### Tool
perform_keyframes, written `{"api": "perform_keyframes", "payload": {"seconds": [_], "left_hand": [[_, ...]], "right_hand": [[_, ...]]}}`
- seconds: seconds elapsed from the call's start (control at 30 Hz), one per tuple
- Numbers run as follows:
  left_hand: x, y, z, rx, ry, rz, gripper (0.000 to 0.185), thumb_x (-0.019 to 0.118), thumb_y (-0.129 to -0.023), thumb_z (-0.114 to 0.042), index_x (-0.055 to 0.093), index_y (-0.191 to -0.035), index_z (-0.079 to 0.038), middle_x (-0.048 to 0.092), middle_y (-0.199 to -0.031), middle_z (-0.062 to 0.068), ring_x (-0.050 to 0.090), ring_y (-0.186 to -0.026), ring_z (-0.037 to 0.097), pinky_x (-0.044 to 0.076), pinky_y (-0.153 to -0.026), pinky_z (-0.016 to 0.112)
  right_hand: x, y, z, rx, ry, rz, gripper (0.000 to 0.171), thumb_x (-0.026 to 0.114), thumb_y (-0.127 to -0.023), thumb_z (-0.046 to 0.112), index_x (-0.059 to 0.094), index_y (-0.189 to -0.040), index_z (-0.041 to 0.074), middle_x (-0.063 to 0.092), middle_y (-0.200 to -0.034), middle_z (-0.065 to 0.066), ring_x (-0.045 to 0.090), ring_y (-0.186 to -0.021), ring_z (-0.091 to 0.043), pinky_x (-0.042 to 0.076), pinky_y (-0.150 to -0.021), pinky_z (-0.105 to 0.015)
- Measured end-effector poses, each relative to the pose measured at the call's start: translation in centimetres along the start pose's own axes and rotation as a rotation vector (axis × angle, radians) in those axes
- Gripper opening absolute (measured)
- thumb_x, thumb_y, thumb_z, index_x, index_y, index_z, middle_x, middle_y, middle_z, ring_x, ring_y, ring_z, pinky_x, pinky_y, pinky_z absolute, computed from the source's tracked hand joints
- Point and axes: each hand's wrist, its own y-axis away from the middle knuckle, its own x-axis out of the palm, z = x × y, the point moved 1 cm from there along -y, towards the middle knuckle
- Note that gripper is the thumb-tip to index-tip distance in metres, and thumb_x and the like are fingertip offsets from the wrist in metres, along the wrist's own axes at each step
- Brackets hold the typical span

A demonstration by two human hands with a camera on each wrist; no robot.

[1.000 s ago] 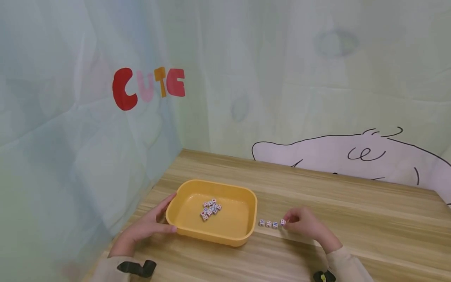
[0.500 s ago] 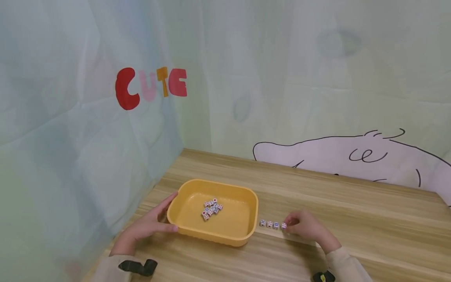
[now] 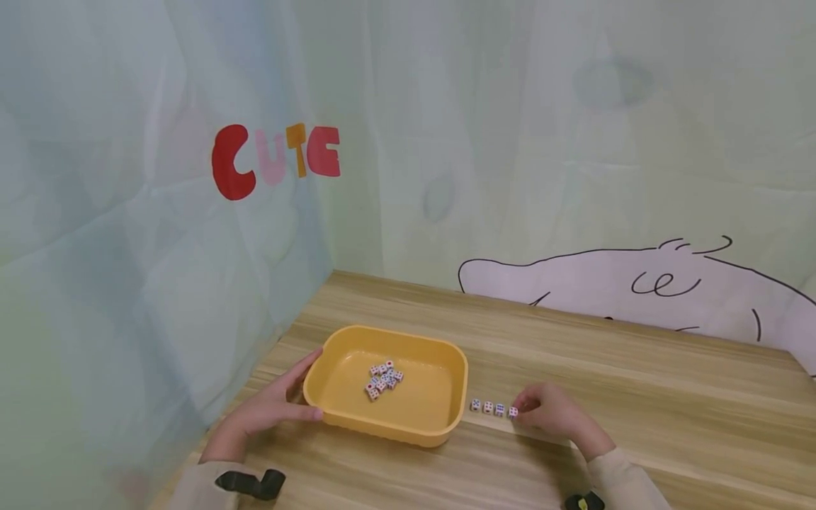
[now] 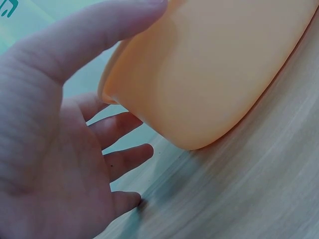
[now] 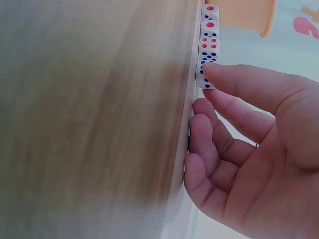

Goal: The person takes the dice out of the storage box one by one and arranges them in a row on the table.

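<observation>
A yellow plastic tub (image 3: 408,428) stands on the table, with a cluster of white dice (image 3: 382,380) lying on its floor. My left hand (image 3: 274,407) spans the tub's left end, thumb on the near side and fingers behind. In the left wrist view those fingers look nearly straight and spread, some of them apart from the wall. To the right of the tub runs a short row of dice (image 3: 487,407). My right hand (image 3: 554,411) pinches the row's rightmost die (image 5: 203,77) between thumb and index finger, down at table level.
The wood-grain table (image 3: 637,397) extends right and toward the back. Fabric walls (image 3: 191,283) printed with coloured letters and a cartoon figure (image 3: 574,280) enclose its left and far edges. Dark wrist straps (image 3: 251,484) cross both sleeves.
The right hand has shifted the rightmost die slightly toward me, bringing it more into line with the row. The left hand and the tub keep their places.
</observation>
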Motion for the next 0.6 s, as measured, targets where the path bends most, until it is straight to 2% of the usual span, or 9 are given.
{"api": "perform_keyframes", "payload": {"seconds": [0.17,0.33,0.43,0.6], "left_hand": [[0.1,0.0,0.0,0.002,0.012,0.005,0.102,0.081,-0.077,-0.017,0.015,-0.155,-0.010,0.011,-0.160,0.020,0.003,-0.145,0.046,0.003,-0.109,0.070],[0.1,0.0,0.0,0.002,0.004,0.002,0.102,0.081,-0.077,-0.019,0.016,-0.155,-0.010,0.012,-0.159,0.021,0.004,-0.145,0.046,0.003,-0.109,0.070],[0.1,0.0,0.1,0.004,0.010,0.001,0.103,0.081,-0.077,-0.019,0.015,-0.155,-0.010,0.012,-0.160,0.020,0.004,-0.145,0.045,0.003,-0.109,0.070],[0.0,0.0,0.1,-0.002,0.010,-0.002,0.103,0.081,-0.077,-0.019,0.014,-0.155,-0.011,0.011,-0.160,0.019,0.004,-0.145,0.045,0.003,-0.109,0.070]], "right_hand": [[-0.2,0.0,0.0,0.027,-0.005,0.013,0.016,0.075,-0.076,0.007,0.067,-0.088,-0.001,0.064,-0.079,-0.002,0.056,-0.072,-0.014,0.048,-0.064,-0.030],[-1.2,-0.2,1.2,0.064,-0.029,0.011,0.026,0.071,-0.081,0.013,0.065,-0.100,-0.003,0.064,-0.086,-0.006,0.057,-0.077,-0.017,0.049,-0.064,-0.032],[-1.9,-0.7,2.8,0.037,-0.038,-0.010,0.030,0.070,-0.085,0.019,0.065,-0.105,-0.003,0.063,-0.087,-0.006,0.056,-0.078,-0.018,0.049,-0.065,-0.031],[-2.1,-1.6,5.9,-0.031,-0.034,-0.031,0.026,0.070,-0.087,0.022,0.067,-0.105,0.003,0.062,-0.083,-0.003,0.054,-0.076,-0.017,0.048,-0.065,-0.030]]}}
